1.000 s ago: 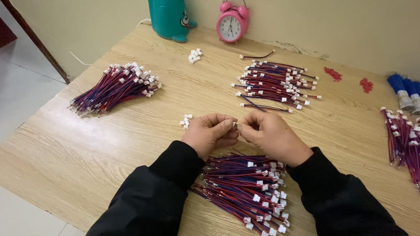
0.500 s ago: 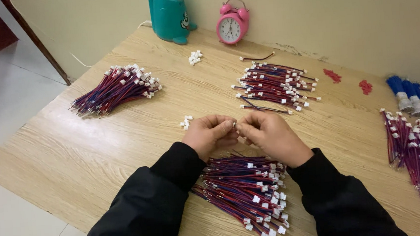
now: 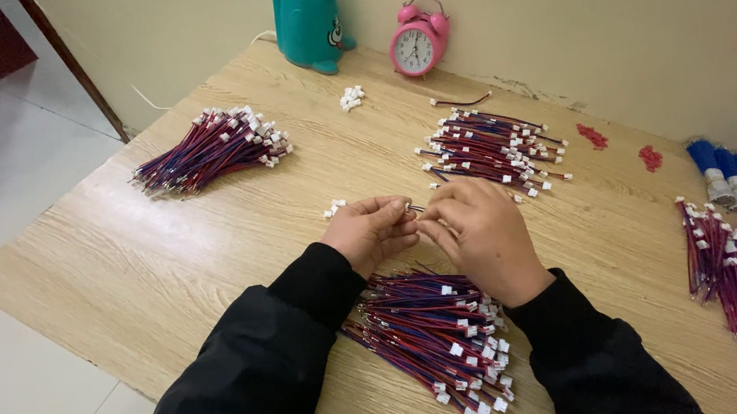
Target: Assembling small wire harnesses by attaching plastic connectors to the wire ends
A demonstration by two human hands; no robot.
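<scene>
L hand (image 3: pixel 372 231) and R hand (image 3: pixel 478 229) remain together mid-bench (image 3: pixel 172 247), each pinching one end of a short wire lead (image 3: pixel 415 209). No shift vs. prior frames; assy. ongoing. Wire bundle (image 3: pixel 434 336) lies between forearms; loose white connectors (image 3: pixel 334 208) just beside L hand.

Soft even light, faint shadows, sharp focus

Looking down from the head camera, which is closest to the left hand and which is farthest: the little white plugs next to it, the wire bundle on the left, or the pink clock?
From the left hand:
1. Little white plugs, on the table just beside its knuckles.
2. Wire bundle, farther out to the left.
3. Pink clock, at the back by the wall.
</scene>
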